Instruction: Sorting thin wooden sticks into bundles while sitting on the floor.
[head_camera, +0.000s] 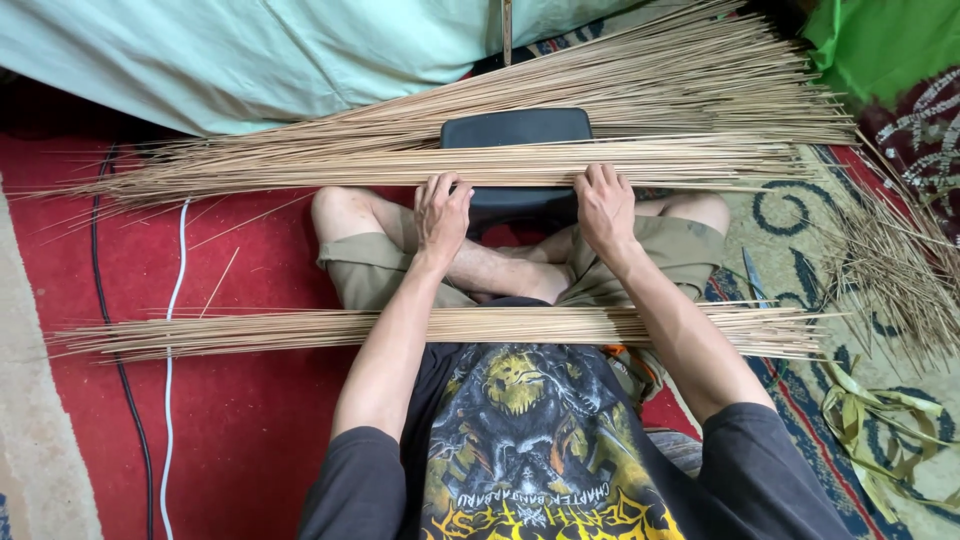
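Sticks in the large heap on the floor behind the black stool are fanned loosely, so a careless pull could scatter them. A flat row of thin sticks is pressed onto the stool under both hands; uneven pressure could let it slide or splinter. The left hand and right hand are laid flat, fingers curled over the row. A second bundle across the lap could be knocked off. Fingertips are hidden behind the sticks.
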